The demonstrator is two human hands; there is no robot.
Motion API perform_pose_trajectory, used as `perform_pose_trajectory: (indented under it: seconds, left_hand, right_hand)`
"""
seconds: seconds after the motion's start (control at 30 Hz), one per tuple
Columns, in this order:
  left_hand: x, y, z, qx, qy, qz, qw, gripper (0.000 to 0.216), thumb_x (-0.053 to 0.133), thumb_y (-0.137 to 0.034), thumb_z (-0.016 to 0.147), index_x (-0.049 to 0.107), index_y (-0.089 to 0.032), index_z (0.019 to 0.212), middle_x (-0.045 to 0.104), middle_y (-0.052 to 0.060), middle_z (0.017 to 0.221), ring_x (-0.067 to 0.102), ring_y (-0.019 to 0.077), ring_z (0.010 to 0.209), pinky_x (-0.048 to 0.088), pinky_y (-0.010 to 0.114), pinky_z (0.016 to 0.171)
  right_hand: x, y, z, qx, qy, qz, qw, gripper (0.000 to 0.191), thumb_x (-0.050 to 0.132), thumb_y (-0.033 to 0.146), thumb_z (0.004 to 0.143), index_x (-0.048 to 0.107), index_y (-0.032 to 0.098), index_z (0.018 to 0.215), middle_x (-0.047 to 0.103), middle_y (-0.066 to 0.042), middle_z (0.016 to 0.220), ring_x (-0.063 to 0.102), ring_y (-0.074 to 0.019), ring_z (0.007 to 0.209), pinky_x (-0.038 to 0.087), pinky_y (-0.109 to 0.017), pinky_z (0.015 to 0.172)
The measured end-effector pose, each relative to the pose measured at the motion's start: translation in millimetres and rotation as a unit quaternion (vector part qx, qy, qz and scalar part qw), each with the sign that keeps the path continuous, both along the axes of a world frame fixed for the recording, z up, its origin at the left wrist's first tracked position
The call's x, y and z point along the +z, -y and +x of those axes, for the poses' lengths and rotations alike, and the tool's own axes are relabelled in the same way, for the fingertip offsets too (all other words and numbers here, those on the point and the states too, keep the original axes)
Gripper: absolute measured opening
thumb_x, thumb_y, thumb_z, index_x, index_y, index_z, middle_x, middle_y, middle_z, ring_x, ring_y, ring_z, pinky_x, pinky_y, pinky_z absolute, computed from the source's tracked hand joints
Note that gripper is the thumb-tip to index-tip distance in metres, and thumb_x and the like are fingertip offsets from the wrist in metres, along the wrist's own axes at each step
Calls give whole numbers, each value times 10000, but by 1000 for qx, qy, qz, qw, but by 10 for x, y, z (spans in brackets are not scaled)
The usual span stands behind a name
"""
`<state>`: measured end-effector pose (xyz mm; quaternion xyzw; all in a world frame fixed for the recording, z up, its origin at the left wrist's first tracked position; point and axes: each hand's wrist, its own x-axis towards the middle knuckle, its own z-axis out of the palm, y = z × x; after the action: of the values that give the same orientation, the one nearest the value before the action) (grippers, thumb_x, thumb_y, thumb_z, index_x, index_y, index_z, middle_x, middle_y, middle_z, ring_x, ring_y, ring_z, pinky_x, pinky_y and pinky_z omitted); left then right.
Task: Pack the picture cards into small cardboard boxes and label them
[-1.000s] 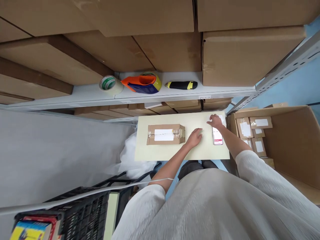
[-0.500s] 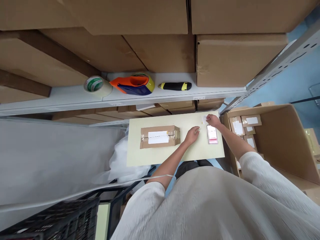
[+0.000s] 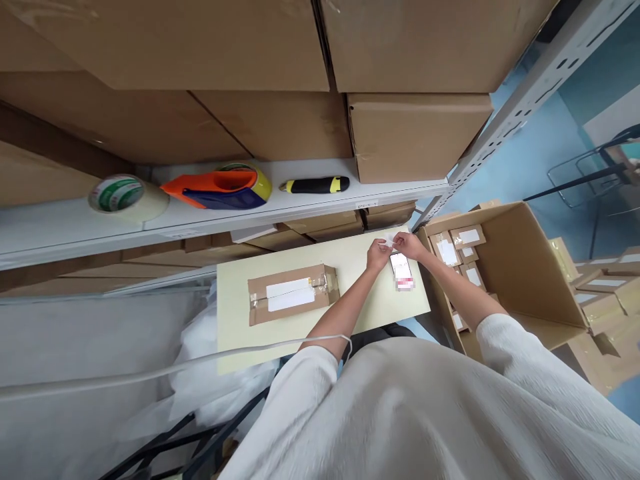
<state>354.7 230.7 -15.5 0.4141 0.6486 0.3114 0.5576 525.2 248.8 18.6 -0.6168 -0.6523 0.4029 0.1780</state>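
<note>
Between my two hands, above the far right part of the pale yellow board (image 3: pixel 235 267), is a small white slip of paper (image 3: pixel 389 243). The fingers of my left hand (image 3: pixel 379 255) pinch its left side, and those of my right hand (image 3: pixel 407 245) pinch its right side. Just below my right hand lies a phone (image 3: pixel 401 268) with a lit screen. Left of my hands a closed cardboard box (image 3: pixel 293 293) rests on the board, with a white label on top and clear tape over it.
On the shelf (image 3: pixel 320 200) ahead lie a tape roll (image 3: pixel 125 197), an orange and blue tape dispenser (image 3: pixel 215 187) and a utility knife (image 3: pixel 315 185), with large cartons behind. A big open carton (image 3: pixel 530 267) holding labelled parcels stands right. A white cable (image 3: pixel 175 367) crosses the left side.
My left hand has moved up and right to meet my right hand, and both now hold the white slip. The camera view has turned to the right.
</note>
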Motion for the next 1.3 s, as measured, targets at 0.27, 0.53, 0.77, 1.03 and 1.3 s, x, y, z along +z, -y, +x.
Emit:
perform_pose_trajectory:
  seconds: [0.27, 0.53, 0.77, 1.03, 1.3]
  left_hand:
    - [43, -4, -156, -18, -64, 18, 998, 240, 713, -101, 824, 651, -265, 988, 716, -30, 796, 712, 186, 831, 529, 317, 849]
    - [205, -15, -380, -28, -127, 8, 992, 273, 702, -120, 840, 647, -279, 1056, 728, -27, 860, 714, 200, 886, 509, 303, 831]
    - [305, -80, -626, 36, -128, 19, 991, 311, 711, -102, 766, 625, -288, 1001, 668, -47, 755, 704, 222, 833, 520, 328, 858]
    - [468, -121, -829, 83, -147, 22, 985, 335, 704, -140, 776, 627, -286, 1068, 668, -39, 773, 725, 236, 897, 518, 327, 901]
    - [568, -46, -910, 129, -106, 42, 985, 306, 642, -154, 843, 584, -265, 1123, 656, -49, 847, 734, 165, 799, 563, 294, 846]
  right_hand:
    - [89, -41, 128, 4, 127, 9, 992, 114, 634, 217, 934, 735, 211, 988, 790, -65, 1014, 696, -208, 897, 487, -285, 786]
    - [90, 3, 400, -33, 250, 7, 968, 185, 615, 253, 992, 758, 207, 1099, 799, -120, 1121, 718, -266, 1018, 496, -321, 866]
    - [-1, 106, 581, -79, 282, 11, 956, 166, 620, 242, 967, 771, 217, 1032, 764, -158, 1124, 671, -322, 1089, 513, -390, 907]
    - [-15, 199, 625, -100, 294, -4, 950, 171, 612, 248, 973, 765, 196, 1029, 709, -196, 1204, 625, -340, 1129, 493, -441, 975]
    - [-7, 258, 712, -127, 289, -26, 949, 197, 627, 201, 943, 763, 170, 1081, 684, -223, 1235, 607, -381, 1186, 457, -496, 1038]
